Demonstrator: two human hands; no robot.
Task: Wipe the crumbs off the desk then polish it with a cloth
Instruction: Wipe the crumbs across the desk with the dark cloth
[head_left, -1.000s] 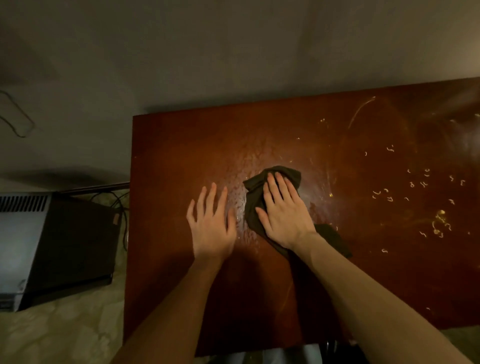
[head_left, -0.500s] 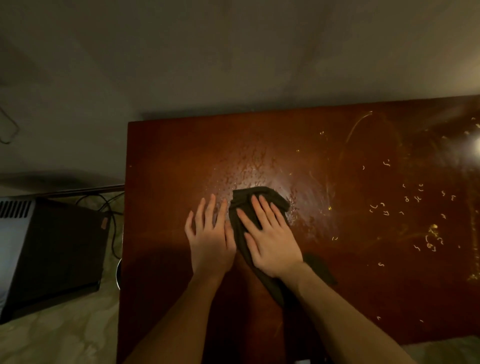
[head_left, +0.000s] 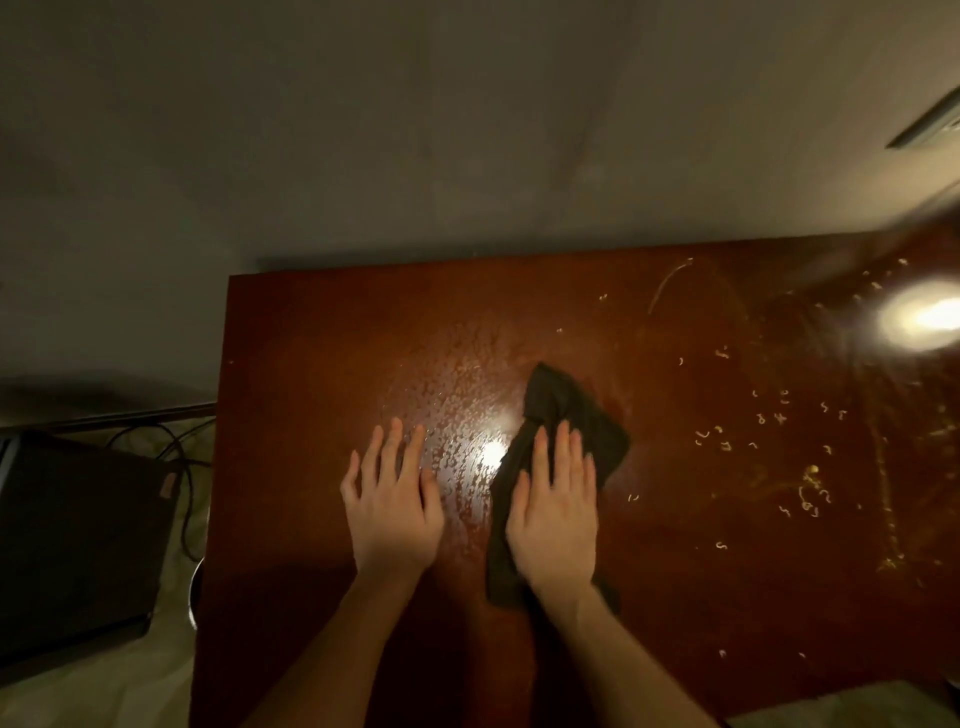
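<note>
Cloth (head_left: 566, 410), dark and crumpled, mid-worktop (head_left: 322, 338), pinned under right hand (head_left: 556, 514) with fingers straight and flat on it. Left hand (head_left: 392, 504) just beside, apart from cloth, spread flat on wet wood. Crumbs (head_left: 779, 415) scattered well right of cloth.

My right hand (head_left: 556, 514) covers the middle of the cloth (head_left: 561, 405), the desk (head_left: 311, 364) runs off the right and bottom edges, a glare (head_left: 919, 319) washes out its far right corner, and the crumbs (head_left: 810, 488) are too small to identify
</note>
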